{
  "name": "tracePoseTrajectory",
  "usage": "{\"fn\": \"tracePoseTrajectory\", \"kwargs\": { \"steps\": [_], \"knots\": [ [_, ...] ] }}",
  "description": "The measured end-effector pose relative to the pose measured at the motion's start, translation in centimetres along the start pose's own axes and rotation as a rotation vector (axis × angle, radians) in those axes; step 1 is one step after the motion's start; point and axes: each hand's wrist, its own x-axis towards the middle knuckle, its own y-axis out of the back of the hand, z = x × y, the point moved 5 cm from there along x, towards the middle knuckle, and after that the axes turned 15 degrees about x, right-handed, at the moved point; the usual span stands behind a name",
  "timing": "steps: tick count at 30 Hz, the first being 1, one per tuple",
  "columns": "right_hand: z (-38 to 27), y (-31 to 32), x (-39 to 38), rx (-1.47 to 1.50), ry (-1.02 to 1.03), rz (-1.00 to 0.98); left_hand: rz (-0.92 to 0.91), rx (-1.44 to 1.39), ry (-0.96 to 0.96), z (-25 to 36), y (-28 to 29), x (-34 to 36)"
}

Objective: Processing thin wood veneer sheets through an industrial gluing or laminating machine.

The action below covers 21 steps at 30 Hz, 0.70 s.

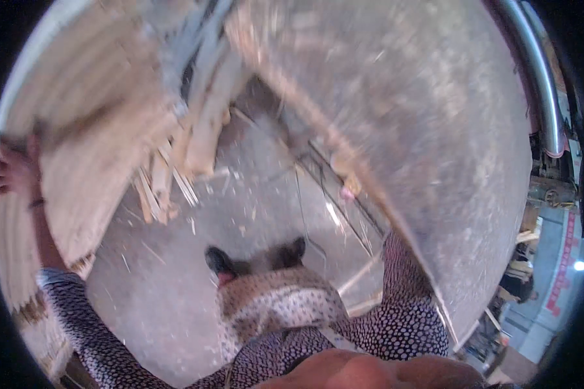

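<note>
My left hand (pixel 18 167) is at the far left with its fingers spread, holding nothing, in front of pale, wavy wooden sheets (pixel 104 149). Whether it touches them I cannot tell. A large greyish-brown thin wooden sheet (pixel 428 149), smeared by motion, fills the right side and slants across my view. My right forearm (pixel 405 275) runs up behind this sheet's near edge. Of my right hand (pixel 348 186) only a small blurred part seems to show at that edge, closed on it; the rest is hidden behind the sheet.
Splintered wood strips (pixel 165 178) stick out below the pale sheets. Chips litter the concrete floor (pixel 169 272) around my dark shoes (pixel 220 260). A thin metal frame (pixel 344 201) lies beside the large sheet. A shiny metal pipe (pixel 538 71) and wood scraps (pixel 522 249) are at the far right.
</note>
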Motion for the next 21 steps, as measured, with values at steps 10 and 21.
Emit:
{"fn": "tracePoseTrajectory", "kwargs": {
  "steps": [10, 21],
  "knots": [
    [-26.3, 29.3, -29.6, 0.541, 0.046, -0.558, -0.597, -0.255, 0.011, -0.1, 16.0, 9.0],
    [-60.1, 69.3, -38.7, 0.628, 0.928, -0.186, -0.938, -0.371, -0.24, -9.2, 22.3, 17.8]
  ]
}}
